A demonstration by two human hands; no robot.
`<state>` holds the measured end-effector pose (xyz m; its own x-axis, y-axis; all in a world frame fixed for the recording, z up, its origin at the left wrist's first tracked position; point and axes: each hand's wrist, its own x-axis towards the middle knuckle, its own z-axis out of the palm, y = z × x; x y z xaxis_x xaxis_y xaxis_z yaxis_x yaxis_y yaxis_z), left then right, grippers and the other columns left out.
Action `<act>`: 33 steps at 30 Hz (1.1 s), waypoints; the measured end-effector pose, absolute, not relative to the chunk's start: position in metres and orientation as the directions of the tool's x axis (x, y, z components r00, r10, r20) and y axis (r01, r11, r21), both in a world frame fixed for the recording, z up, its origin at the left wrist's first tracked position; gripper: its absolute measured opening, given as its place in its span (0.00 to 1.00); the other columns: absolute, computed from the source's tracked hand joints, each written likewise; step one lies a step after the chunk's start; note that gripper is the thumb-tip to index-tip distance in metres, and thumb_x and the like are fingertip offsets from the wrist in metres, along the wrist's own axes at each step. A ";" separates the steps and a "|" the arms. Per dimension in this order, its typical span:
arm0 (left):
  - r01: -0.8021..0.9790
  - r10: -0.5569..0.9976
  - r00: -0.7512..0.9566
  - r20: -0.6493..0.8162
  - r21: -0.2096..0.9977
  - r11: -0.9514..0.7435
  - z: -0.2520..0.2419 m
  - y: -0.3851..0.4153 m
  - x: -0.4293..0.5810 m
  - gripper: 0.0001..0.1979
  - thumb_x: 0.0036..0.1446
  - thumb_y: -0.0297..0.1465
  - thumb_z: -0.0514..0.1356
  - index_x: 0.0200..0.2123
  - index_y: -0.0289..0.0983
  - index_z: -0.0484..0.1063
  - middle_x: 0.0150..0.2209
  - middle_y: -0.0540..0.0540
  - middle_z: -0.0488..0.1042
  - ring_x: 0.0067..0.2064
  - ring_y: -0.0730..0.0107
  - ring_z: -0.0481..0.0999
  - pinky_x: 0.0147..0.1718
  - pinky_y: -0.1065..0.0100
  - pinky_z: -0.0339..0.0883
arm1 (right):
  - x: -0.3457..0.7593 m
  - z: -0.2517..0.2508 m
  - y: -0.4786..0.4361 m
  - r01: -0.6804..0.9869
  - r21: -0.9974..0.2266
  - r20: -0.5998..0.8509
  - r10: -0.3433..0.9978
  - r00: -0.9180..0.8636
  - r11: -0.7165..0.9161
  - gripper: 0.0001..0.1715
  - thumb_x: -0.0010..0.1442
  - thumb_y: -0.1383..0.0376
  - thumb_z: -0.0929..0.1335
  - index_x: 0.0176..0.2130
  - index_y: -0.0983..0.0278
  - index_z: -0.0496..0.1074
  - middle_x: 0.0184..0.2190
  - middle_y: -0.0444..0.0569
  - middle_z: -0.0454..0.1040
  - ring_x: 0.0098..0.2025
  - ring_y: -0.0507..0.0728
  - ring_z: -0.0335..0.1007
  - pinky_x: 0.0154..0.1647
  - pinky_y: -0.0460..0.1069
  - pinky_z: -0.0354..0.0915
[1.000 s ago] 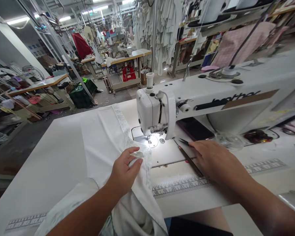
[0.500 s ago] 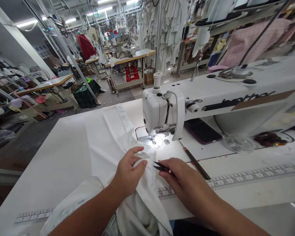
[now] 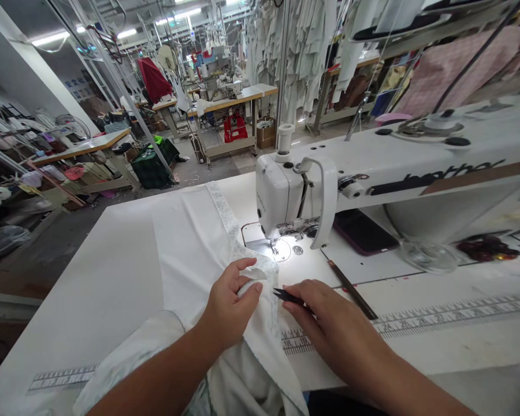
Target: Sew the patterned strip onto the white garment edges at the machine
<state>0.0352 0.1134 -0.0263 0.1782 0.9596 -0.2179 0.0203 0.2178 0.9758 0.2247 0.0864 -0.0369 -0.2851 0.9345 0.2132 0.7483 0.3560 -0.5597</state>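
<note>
Left hand [image 3: 230, 303]: clenched on a fold of white cloth [image 3: 199, 260]
Right hand [image 3: 338, 329]: grasping small black snips [image 3: 288, 296], tips just beside the cloth's edge
Cloth: lying on the sewing table [image 3: 91, 300], in front of the sewing machine [image 3: 292, 196]
Lace trim [image 3: 223, 222]: running toward the needle
Nearby: phone [image 3: 363, 232], right of the needle

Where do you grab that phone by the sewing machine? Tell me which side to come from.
Take the phone by its near edge, coming from the front. It lies flat on the table, tucked under the sewing machine arm, which blocks a reach from above. The right hand is nearest but holds thread snips.
</note>
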 end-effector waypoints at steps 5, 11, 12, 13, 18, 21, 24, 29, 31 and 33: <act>0.038 0.960 0.190 -0.208 0.978 0.204 -0.029 0.113 0.034 0.23 0.57 0.35 0.62 0.54 0.37 0.63 0.31 0.49 0.75 0.25 0.75 0.70 0.24 0.73 0.64 | 0.225 -0.037 0.086 0.762 -0.547 0.213 0.938 -0.273 0.346 0.09 0.67 0.62 0.61 0.41 0.61 0.68 0.34 0.48 0.74 0.35 0.58 0.73 0.31 0.52 0.68; 0.054 0.959 0.203 -0.196 0.981 0.189 -0.029 0.113 0.034 0.22 0.58 0.35 0.61 0.55 0.37 0.63 0.28 0.51 0.73 0.24 0.77 0.68 0.24 0.74 0.63 | 0.221 -0.038 0.088 0.754 -0.545 0.238 0.930 -0.281 0.367 0.09 0.67 0.63 0.60 0.42 0.61 0.68 0.34 0.48 0.73 0.35 0.58 0.73 0.30 0.52 0.67; 0.048 0.959 0.204 -0.195 0.981 0.190 -0.029 0.113 0.034 0.22 0.58 0.35 0.61 0.54 0.37 0.63 0.28 0.51 0.73 0.24 0.76 0.68 0.24 0.74 0.64 | 0.221 -0.038 0.088 0.753 -0.545 0.239 0.929 -0.283 0.369 0.09 0.67 0.63 0.60 0.42 0.61 0.68 0.34 0.49 0.73 0.36 0.58 0.73 0.31 0.52 0.67; 0.042 0.959 0.206 -0.196 0.981 0.191 -0.029 0.113 0.034 0.22 0.58 0.34 0.61 0.54 0.37 0.63 0.28 0.51 0.73 0.24 0.76 0.69 0.24 0.74 0.64 | 0.220 -0.038 0.089 0.752 -0.544 0.239 0.928 -0.285 0.372 0.09 0.67 0.63 0.60 0.42 0.61 0.68 0.34 0.49 0.73 0.36 0.58 0.73 0.31 0.52 0.67; 0.026 0.959 0.206 -0.195 0.981 0.194 -0.031 0.112 0.033 0.21 0.59 0.35 0.61 0.55 0.38 0.63 0.28 0.52 0.73 0.24 0.76 0.69 0.24 0.74 0.64 | 0.220 -0.038 0.088 0.757 -0.543 0.219 0.932 -0.289 0.363 0.10 0.67 0.63 0.60 0.41 0.61 0.68 0.33 0.48 0.73 0.35 0.58 0.72 0.30 0.52 0.67; 0.002 0.955 0.217 -0.200 0.979 0.205 -0.031 0.112 0.032 0.22 0.59 0.36 0.61 0.55 0.38 0.63 0.29 0.51 0.74 0.25 0.76 0.70 0.25 0.73 0.65 | 0.220 -0.037 0.088 0.745 -0.560 0.220 0.932 -0.289 0.363 0.10 0.67 0.63 0.60 0.40 0.61 0.69 0.33 0.48 0.73 0.35 0.58 0.72 0.30 0.51 0.67; -0.004 0.955 0.219 -0.200 0.979 0.206 -0.031 0.112 0.033 0.23 0.58 0.36 0.61 0.55 0.37 0.63 0.28 0.52 0.74 0.24 0.76 0.69 0.24 0.74 0.65 | 0.221 -0.037 0.086 0.734 -0.573 0.228 0.931 -0.285 0.365 0.10 0.67 0.63 0.60 0.40 0.61 0.69 0.32 0.47 0.73 0.34 0.57 0.71 0.30 0.51 0.66; -0.001 0.954 0.217 -0.205 0.978 0.210 -0.028 0.112 0.034 0.22 0.58 0.35 0.61 0.55 0.37 0.63 0.26 0.53 0.72 0.23 0.78 0.67 0.23 0.75 0.63 | 0.221 -0.038 0.086 0.721 -0.604 0.210 0.941 -0.267 0.339 0.11 0.68 0.62 0.60 0.39 0.60 0.69 0.32 0.47 0.72 0.35 0.57 0.71 0.31 0.51 0.65; -0.004 0.953 0.216 -0.214 0.976 0.219 -0.028 0.112 0.034 0.23 0.58 0.35 0.61 0.55 0.37 0.63 0.26 0.53 0.72 0.23 0.77 0.68 0.22 0.75 0.63 | 0.223 -0.038 0.088 0.701 -0.641 0.197 0.950 -0.242 0.311 0.10 0.68 0.61 0.60 0.40 0.60 0.69 0.32 0.47 0.73 0.35 0.57 0.71 0.32 0.51 0.65; -0.001 0.953 0.210 -0.218 0.975 0.223 -0.028 0.112 0.033 0.23 0.58 0.35 0.61 0.55 0.37 0.63 0.26 0.53 0.72 0.23 0.77 0.68 0.22 0.75 0.63 | 0.226 -0.036 0.089 0.665 -0.696 0.190 0.963 -0.193 0.271 0.10 0.67 0.60 0.60 0.40 0.59 0.69 0.33 0.46 0.73 0.35 0.57 0.72 0.33 0.51 0.66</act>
<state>0.0334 0.1115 -0.0284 0.2096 0.9532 -0.2178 -0.0010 0.2230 0.9748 0.2260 0.0895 -0.0361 -0.1933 0.9625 0.1903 0.6647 0.2711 -0.6962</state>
